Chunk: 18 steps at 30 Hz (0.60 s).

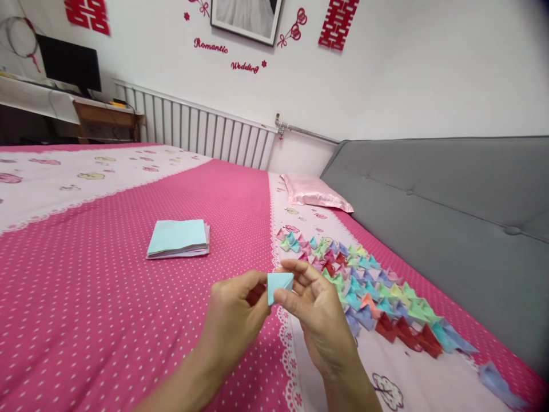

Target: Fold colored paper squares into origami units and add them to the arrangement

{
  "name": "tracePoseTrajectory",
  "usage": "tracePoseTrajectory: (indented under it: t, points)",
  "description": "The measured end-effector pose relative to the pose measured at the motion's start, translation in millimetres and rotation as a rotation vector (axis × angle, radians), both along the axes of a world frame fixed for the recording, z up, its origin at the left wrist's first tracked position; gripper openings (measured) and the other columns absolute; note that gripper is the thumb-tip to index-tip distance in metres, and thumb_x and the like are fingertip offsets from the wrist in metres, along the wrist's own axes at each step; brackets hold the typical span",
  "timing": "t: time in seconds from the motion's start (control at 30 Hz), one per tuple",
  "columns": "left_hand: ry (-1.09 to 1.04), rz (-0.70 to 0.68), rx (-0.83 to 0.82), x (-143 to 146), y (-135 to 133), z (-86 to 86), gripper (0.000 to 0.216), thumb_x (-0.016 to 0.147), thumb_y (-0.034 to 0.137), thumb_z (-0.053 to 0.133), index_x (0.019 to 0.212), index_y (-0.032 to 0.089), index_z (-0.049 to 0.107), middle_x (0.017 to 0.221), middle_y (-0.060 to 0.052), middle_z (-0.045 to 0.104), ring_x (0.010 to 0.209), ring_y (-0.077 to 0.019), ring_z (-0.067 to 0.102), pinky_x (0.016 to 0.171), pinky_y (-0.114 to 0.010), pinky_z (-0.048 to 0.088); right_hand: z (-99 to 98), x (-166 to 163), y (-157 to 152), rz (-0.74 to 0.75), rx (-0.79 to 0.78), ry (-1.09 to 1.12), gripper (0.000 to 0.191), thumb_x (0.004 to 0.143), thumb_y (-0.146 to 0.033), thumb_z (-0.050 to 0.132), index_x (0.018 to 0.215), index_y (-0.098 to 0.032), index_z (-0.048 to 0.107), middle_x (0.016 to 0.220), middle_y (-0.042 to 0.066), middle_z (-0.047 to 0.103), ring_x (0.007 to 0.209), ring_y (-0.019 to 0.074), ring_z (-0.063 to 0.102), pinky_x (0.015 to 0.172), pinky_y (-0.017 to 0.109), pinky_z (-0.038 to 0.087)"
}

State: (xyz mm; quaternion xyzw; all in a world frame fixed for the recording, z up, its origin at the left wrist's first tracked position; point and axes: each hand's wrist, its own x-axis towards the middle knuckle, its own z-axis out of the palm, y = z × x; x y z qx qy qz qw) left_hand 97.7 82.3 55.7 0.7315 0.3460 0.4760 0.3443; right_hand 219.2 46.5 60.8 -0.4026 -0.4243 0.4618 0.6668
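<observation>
Between both hands I hold a small folded piece of light blue paper [278, 281] above the bed. My left hand [240, 306] pinches its left edge with thumb and fingertips. On the other side, my right hand [315, 312] grips it, the thumb lying across its lower right corner and the fingers behind. A diagonal crease or flap edge shows on its face. Left of my hands lies a stack of square paper sheets [178, 236], light blue on top. To the right are many small folded paper boats [373, 286] in several colours, set in rows.
The bed carries a pink dotted sheet [231, 206] with patterned white bands. A pink pillow [317, 191] rests near the grey headboard [437, 183]. One lilac paper boat [500, 384] sits apart at the lower right. Behind are a white radiator [193, 123] and a desk with a monitor [71, 63].
</observation>
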Motion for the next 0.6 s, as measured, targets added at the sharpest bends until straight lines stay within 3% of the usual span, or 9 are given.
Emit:
tracePoseTrajectory:
  t: [0.13, 0.27, 0.47, 0.6]
  points:
    - [-0.134, -0.269, -0.239, -1.9, -3.7, 8.8, 0.022, 0.080, 0.021, 0.051, 0.097, 0.017, 0.064, 0.069, -0.002, 0.065, 0.062, -0.0123, 0.059, 0.055, -0.021, 0.047, 1.6, 4.9, 0.5, -0.074, 0.022, 0.034, 0.035, 0.060, -0.021, 0.075, 0.091, -0.020, 0.059, 0.078, -0.001, 0.062, 0.075, 0.0120, 0.058, 0.069, 0.023, 0.046]
    - [-0.201, -0.456, -0.388, -3.9, -4.7, 15.4, 0.022, 0.076, 0.019, 0.057, 0.097, 0.016, 0.063, 0.078, -0.004, 0.067, 0.070, -0.0124, 0.060, 0.061, -0.021, 0.046, 2.9, 10.6, -0.5, -0.069, 0.036, 0.006, 0.025, 0.059, -0.021, 0.075, 0.081, -0.019, 0.062, 0.072, -0.001, 0.063, 0.067, 0.0110, 0.057, 0.066, 0.023, 0.046]
    - [-0.233, -0.350, -0.563, 1.2, 2.1, 10.0, 0.016, 0.063, 0.023, 0.070, 0.065, 0.012, 0.060, 0.055, -0.002, 0.064, 0.051, -0.0109, 0.057, 0.049, -0.020, 0.043, 0.7, 12.9, 0.3, -0.055, 0.000, -0.071, 0.019, 0.055, -0.019, 0.077, 0.069, -0.019, 0.064, 0.063, -0.002, 0.063, 0.059, 0.0112, 0.057, 0.059, 0.024, 0.045]
    - [-0.260, -0.375, -0.584, 3.4, 7.9, 5.5, 0.019, 0.064, 0.026, 0.070, 0.063, 0.012, 0.059, 0.053, -0.001, 0.062, 0.050, -0.0095, 0.055, 0.050, -0.020, 0.042, 2.8, 13.7, 0.4, 0.004, -0.007, -0.132, 0.014, 0.059, -0.024, 0.074, 0.069, -0.019, 0.066, 0.062, 0.000, 0.063, 0.058, 0.0131, 0.056, 0.058, 0.027, 0.046]
